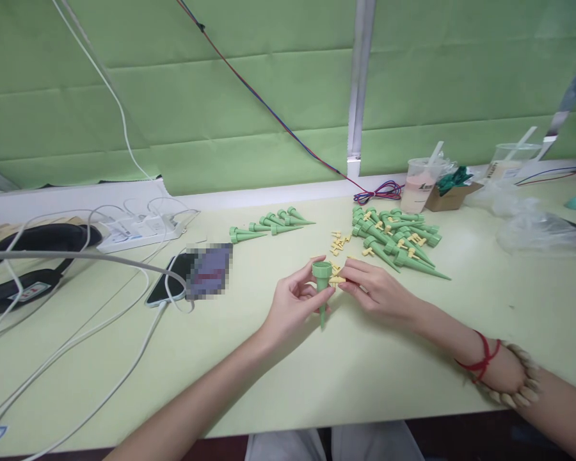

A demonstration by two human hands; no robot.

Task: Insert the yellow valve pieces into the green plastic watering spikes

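Head view, looking down, near table [413, 358].

We note green spikes [398, 246], small yellow pieces [338, 242], a pale green table [374, 371], white cables [77, 358] and a red wrist cord [482, 358].

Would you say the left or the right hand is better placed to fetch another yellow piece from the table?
Probably the right hand: the loose yellow pieces lie just beyond it, while the left hand holds the green spike.
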